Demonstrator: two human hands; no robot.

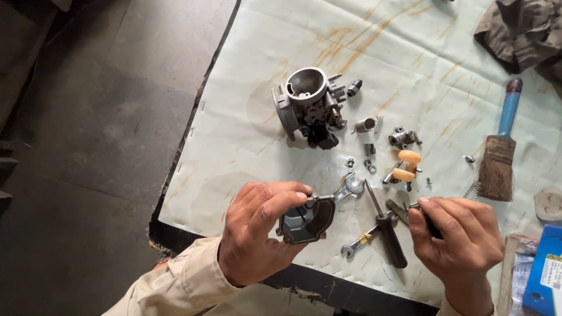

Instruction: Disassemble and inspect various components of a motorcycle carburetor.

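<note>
The left hand (257, 231) pinches a dark metal bowl cover (305, 222) between thumb and fingers, holding it up just over the front edge of the table (246, 146). The right hand (459, 237) is curled around a small dark tool (418, 213), near the front right corner. Between the 2 hands lie a black screwdriver (386, 234) and 2 wrenches: a bigger wrench (348, 187) just beside the cover, and a small wrench (360, 243) under the screwdriver. In the middle of the table stands a grey carburetor body (307, 105). Small springs and screws (370, 146) lie to its right, with an orange float (405, 165). A blue-handled brush (500, 152) lies near the right edge.
</note>
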